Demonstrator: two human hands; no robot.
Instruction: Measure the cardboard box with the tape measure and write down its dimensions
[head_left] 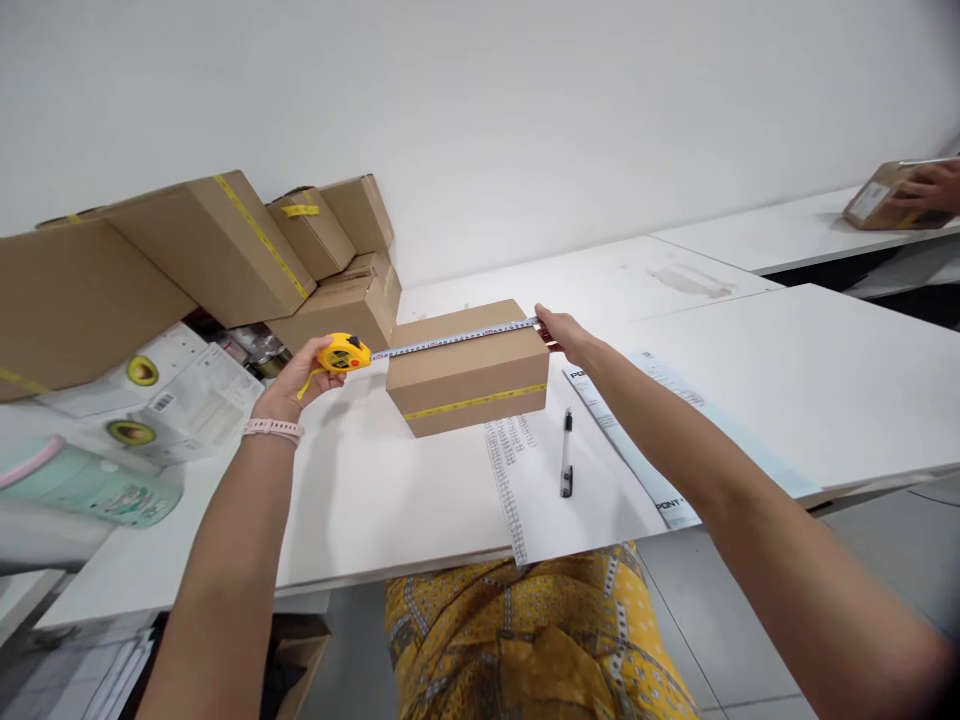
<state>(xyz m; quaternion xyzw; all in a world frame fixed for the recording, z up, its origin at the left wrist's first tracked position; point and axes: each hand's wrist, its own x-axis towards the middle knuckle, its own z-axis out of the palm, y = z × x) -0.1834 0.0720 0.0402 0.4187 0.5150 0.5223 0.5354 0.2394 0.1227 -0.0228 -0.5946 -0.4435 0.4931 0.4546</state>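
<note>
A brown cardboard box (pixel 472 372) with a yellow tape strip along its front side rests on the white table (pixel 360 520). My left hand (pixel 300 378) is closed around the yellow case of a tape measure (pixel 345 352), just left of the box. The silver blade stretches across the box's top to the right end. There my right hand (pixel 559 330) pinches the blade's tip at the box's edge. A sheet of paper with handwriting (pixel 600 490) lies in front of the box, and a black-capped clear pen (pixel 568 455) sits on it.
Several cardboard boxes (pixel 217 250) are stacked at the left. Near them stand a white carton with avocado pictures (pixel 187 390) and a mint-green bucket (pixel 90 485). Light-blue printed packaging (pixel 675 400) lies under my right forearm. At far right, another person's hand (pixel 930 188) holds a box (pixel 885 195).
</note>
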